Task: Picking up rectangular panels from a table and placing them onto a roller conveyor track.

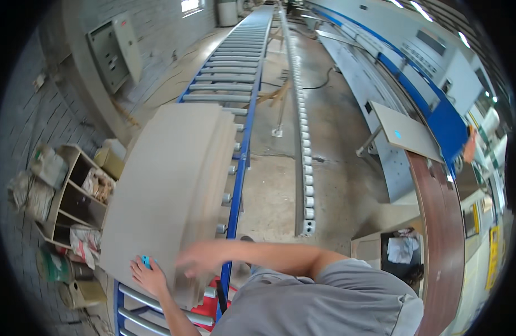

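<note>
A stack of large, flat grey-beige boards (163, 168) lies lengthwise on a roller conveyor, its layers slightly offset along the right side. My left hand (150, 277) rests flat on the top board near the close edge, fingers stretched out. At its fingers is a small bright blue piece (146, 261); whether it is held or stuck on is unclear. My right hand (202, 257) is smeared by motion above the near right edge of the stack, its arm reaching across from the right. What its fingers do, and whether they touch a board, cannot be made out.
The blue-framed roller conveyor (230, 73) runs far ahead. Right of it stands a narrow rail of small wheels (307, 185). A wooden shelf unit (73, 193) with bags and containers is at left. Farther right, a board with a blue patch (406, 131) lies by a long machine bed (381, 134).
</note>
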`<state>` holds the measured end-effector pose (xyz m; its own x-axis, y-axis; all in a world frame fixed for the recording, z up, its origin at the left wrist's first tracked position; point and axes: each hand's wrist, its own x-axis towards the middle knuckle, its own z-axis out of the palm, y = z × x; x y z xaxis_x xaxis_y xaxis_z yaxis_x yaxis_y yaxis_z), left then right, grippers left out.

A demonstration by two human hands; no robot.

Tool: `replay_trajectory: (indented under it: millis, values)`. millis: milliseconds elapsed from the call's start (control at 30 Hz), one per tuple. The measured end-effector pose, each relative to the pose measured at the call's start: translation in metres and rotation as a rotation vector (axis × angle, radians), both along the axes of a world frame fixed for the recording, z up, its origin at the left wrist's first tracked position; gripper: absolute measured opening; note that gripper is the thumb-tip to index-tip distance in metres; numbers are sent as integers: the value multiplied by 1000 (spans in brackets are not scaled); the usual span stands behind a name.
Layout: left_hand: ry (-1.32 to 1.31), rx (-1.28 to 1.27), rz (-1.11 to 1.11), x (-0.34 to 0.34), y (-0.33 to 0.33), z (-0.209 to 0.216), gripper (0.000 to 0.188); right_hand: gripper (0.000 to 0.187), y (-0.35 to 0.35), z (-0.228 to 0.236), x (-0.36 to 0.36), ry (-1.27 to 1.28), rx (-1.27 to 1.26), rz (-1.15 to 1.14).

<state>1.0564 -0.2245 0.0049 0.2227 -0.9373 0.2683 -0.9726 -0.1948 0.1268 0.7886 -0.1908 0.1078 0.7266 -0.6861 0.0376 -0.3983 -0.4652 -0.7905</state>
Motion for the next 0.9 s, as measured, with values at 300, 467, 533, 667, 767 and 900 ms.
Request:
replay_trajectory:
  millis: [300, 467, 533, 667, 767, 900]
  values:
    - [-164, 143, -280, 9, 12, -12, 58, 45, 230, -1, -125, -166, 157, -647]
    - [-152, 186, -218, -22, 23, -3, 61, 41, 306, -40, -177, -692, 405, -1281]
    - [-126, 209, -182, -52, 22, -2, 61, 43, 334, -46, -202, -683, 375, -1363]
    - [504, 37, -577, -162, 44, 29, 49, 46, 387, -56, -251, -1064, 500, -1621]
    - [974, 20, -759, -300, 111, 74, 34, 38, 427, -76, -290, -1349, 486, -1709]
    - [1405, 724, -1106, -482, 206, 86, 40, 37, 482, -106, -340, -1539, 479, -1736]
